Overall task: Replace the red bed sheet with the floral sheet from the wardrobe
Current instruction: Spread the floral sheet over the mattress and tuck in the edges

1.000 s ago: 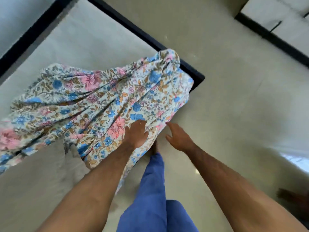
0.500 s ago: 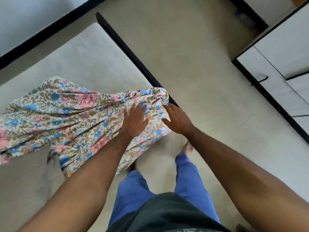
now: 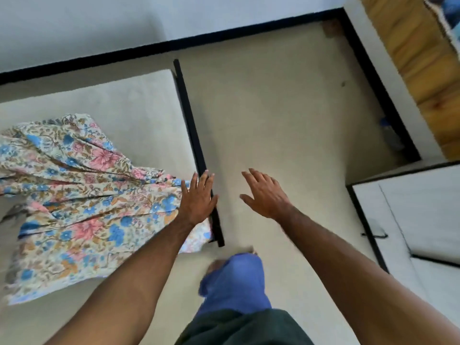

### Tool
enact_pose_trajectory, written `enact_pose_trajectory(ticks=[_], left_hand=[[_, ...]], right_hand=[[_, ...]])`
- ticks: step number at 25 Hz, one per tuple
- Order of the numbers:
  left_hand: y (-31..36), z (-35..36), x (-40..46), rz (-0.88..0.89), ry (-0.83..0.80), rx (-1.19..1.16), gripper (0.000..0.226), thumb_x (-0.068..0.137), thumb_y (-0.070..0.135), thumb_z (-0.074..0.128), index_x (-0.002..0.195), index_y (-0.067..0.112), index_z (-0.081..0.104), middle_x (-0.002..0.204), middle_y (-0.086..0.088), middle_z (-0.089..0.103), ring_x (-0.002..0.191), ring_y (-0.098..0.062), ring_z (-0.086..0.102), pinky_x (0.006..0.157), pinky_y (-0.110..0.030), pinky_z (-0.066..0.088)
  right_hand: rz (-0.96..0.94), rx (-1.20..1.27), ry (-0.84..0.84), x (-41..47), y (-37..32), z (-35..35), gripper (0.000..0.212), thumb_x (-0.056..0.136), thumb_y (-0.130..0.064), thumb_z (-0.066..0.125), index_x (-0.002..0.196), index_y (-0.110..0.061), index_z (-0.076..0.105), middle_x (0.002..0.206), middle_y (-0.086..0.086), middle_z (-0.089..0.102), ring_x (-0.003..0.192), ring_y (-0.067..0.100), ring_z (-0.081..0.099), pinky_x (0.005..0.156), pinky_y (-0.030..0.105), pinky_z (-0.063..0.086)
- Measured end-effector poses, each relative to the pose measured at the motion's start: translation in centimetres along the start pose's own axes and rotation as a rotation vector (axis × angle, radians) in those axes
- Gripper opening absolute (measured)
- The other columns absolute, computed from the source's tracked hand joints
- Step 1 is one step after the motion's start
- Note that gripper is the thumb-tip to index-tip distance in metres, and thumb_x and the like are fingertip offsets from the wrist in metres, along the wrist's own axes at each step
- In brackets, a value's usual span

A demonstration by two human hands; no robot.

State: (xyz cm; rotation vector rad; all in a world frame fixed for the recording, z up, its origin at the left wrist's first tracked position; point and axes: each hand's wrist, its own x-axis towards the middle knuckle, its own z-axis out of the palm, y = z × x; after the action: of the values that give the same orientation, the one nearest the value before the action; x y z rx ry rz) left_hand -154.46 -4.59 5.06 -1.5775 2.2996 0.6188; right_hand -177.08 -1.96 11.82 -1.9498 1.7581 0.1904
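The floral sheet [image 3: 74,195], cream with pink and blue flowers, lies rumpled on the bare pale mattress [image 3: 112,100], its near corner bunched at the mattress's right edge. My left hand [image 3: 198,200] lies flat with straight fingers over that corner, beside the black bed frame rail [image 3: 196,150]. My right hand [image 3: 263,192] hovers over the floor to the right of the rail, fingers spread, holding nothing. No red sheet is in view.
Beige floor [image 3: 286,108] stretches right of the bed. A white wardrobe [image 3: 410,215] with black trim and a dark handle stands at the right. A wooden panel [image 3: 423,58] is at the upper right. My blue-trousered leg [image 3: 234,280] stands by the bed's corner.
My right hand let go of the sheet's corner and moved right, off the bed. The left hand shifted to the corner by the rail. The view swung toward the wall.
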Motion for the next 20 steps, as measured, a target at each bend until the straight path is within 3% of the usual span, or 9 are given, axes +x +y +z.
enact_pose_trajectory(ticks=[4,9,13,20], left_hand=[[2.1,-0.5,5.5,-0.16,0.017,-0.137,0.068,0.102,0.049,0.04,0.159,0.019,0.018,0.167,-0.002,0.011,0.154,-0.03,0.008,0.116,-0.065,0.014],[-0.1,-0.9,11.6,-0.385,0.017,-0.274,0.067,0.102,0.048,0.039,0.159,0.018,0.018,0.167,-0.002,0.011,0.154,-0.032,0.009,0.117,-0.065,0.017],[-5.8,-2.5,18.6,-0.58,-0.012,-0.461,0.065,0.104,0.047,0.035,0.159,0.019,0.016,0.167,-0.001,0.007,0.154,-0.031,0.005,0.118,-0.064,0.014],[-15.0,-5.5,23.0,-0.983,0.132,-0.732,0.061,0.099,0.034,0.05,0.153,0.017,0.027,0.164,-0.006,0.018,0.149,-0.032,0.02,0.112,-0.059,0.033]], right_hand=[[-0.101,-0.076,-0.075,6.2,4.4,-3.6,0.067,0.097,-0.043,0.054,0.154,-0.018,0.029,0.16,0.009,0.03,0.143,0.032,0.037,0.115,0.047,0.034],[-0.234,-0.134,-0.183,16.8,4.8,-7.0,0.056,0.096,-0.036,0.053,0.148,-0.022,0.038,0.154,0.004,0.037,0.138,0.03,0.043,0.111,0.046,0.037],[-0.409,-0.19,-0.302,29.2,1.6,-9.6,0.052,0.095,-0.032,0.055,0.145,-0.021,0.044,0.151,0.003,0.042,0.136,0.029,0.044,0.11,0.043,0.038],[-0.724,-0.337,-0.468,46.7,-9.2,-12.5,0.053,0.098,-0.029,0.055,0.148,-0.018,0.041,0.153,0.005,0.039,0.138,0.029,0.041,0.112,0.045,0.037]])
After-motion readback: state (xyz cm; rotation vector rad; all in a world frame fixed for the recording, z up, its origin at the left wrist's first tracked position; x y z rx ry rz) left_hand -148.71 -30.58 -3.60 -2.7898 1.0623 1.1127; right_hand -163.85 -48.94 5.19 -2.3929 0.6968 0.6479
